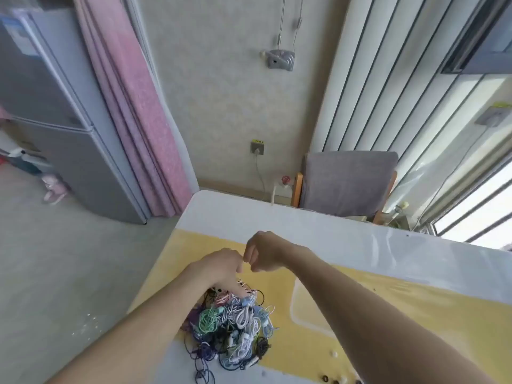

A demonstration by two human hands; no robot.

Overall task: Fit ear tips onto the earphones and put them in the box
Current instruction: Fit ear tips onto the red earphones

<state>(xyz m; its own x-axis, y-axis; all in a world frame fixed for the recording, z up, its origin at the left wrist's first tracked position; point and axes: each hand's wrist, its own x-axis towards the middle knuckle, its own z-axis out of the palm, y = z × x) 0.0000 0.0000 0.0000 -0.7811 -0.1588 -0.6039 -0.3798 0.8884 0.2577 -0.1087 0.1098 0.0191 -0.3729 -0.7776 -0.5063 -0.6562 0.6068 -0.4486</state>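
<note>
Head view: both hands — left hand (221,266), right hand (263,252) — curled fingertip-to-fingertip above tangled earphones (235,325); contents indiscernible.

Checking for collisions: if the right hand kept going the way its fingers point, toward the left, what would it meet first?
Most likely the left hand: the right hand has its curled fingertips nearly against it, above the earphone pile. Depth is unclear.

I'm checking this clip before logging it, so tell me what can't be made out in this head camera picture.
- What the left hand and right hand pinch between them: too small, covered by the fingertips.
- Single earphones in the tangled pile: cables overlap, and the left forearm covers the pile's left side.
- Small dark and white bits at the bottom edge: cut off, tiny.
- The box: not in view.
</note>
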